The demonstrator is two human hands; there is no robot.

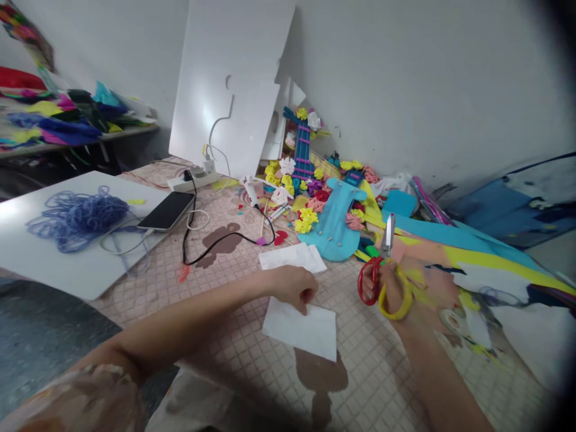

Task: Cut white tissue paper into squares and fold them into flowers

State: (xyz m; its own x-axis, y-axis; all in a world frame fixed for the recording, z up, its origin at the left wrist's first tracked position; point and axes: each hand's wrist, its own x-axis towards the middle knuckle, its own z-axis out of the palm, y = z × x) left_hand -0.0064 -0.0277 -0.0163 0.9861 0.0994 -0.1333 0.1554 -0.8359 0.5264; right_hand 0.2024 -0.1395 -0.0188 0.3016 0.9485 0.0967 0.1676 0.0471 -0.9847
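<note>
My left hand (293, 287) is curled, its fingertips pinched at the upper edge of a white paper piece (300, 331) low over the table. Just beyond it lies another white paper piece (292, 257), partly covered by that hand. In my right hand (390, 291) is a pair of scissors (387, 240) with one red and one yellow handle loop. Its blades point up and away, and they look closed. A gap separates the scissors from the paper.
A light blue guitar-shaped cutout (335, 222) lies ahead among paper flowers (306, 220). A glue gun (250, 191) with a black cord stands further left. At left are a phone (166, 211) and blue yarn (81, 216) on a white board (90, 276). Coloured sheets (477, 264) spread at right.
</note>
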